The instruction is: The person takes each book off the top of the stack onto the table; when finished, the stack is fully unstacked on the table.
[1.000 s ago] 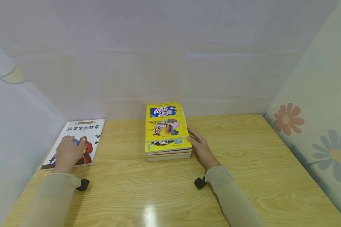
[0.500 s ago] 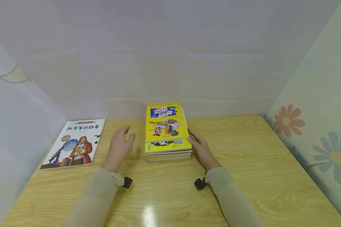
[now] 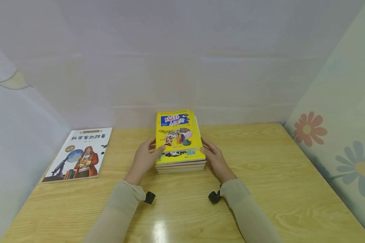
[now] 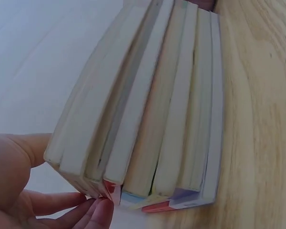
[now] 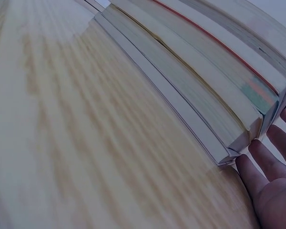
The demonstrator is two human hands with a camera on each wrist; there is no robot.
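Observation:
A stack of books [image 3: 180,167] stands against the back wall, its top two covers yellow. The upper yellow book [image 3: 174,130] has a blue title panel and a drawn scene. At the stack's left side is my left hand [image 3: 144,160], its thumb over the yellow cover's edge and its fingertips at the side of the upper books, as the left wrist view shows. Along the opposite side rests my right hand [image 3: 215,160]; in the right wrist view its fingers [image 5: 264,155] lie spread and nearly straight against the stack's side.
Flat on the wooden table [image 3: 176,209] at the left lies a white book [image 3: 79,155] with a red-coated figure on its cover. Pale wall sheeting [image 3: 182,60] closes off the back. A flower-printed panel [image 3: 346,135] borders the right side.
My left hand has moved right from over the white book to the stack's left side. The right hand, the stack and the white book have stayed in place.

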